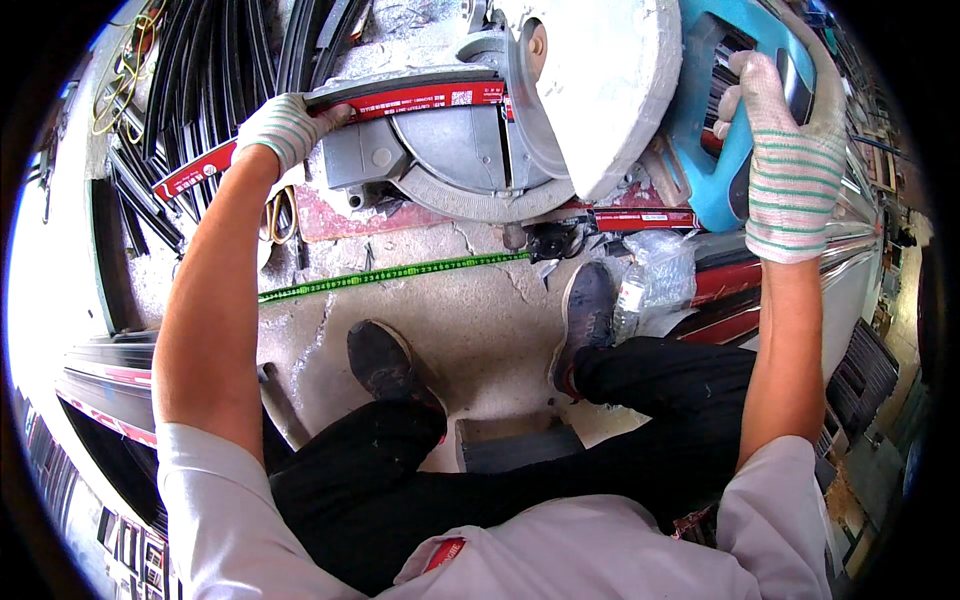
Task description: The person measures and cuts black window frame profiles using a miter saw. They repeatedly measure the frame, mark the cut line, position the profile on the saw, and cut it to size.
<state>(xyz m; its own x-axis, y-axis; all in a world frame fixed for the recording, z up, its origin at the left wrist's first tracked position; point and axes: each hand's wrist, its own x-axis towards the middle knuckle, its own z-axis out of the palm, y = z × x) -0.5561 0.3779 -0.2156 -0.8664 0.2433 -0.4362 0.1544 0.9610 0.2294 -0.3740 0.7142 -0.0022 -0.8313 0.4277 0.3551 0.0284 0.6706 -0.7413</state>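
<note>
My left hand [286, 130], in a striped knit glove, is closed round a long strip [430, 96] with a red printed face and a dark edge. The strip's right end lies across the grey base [450, 150] of a miter saw, reaching the slot near the blade guard; its left end sticks out past my wrist. My right hand [790, 150], gloved alike, grips the saw's blue handle [700, 150]. The big pale blade guard [610, 90] stands between my hands and hides the blade.
Many dark strips [215, 70] pile up at the far left. A green tape measure [400, 272] lies stretched across the dusty floor before my shoes [385, 360]. Right of my feet are a plastic bottle [630, 298], clear wrapping [665, 270] and red-faced strips [725, 282].
</note>
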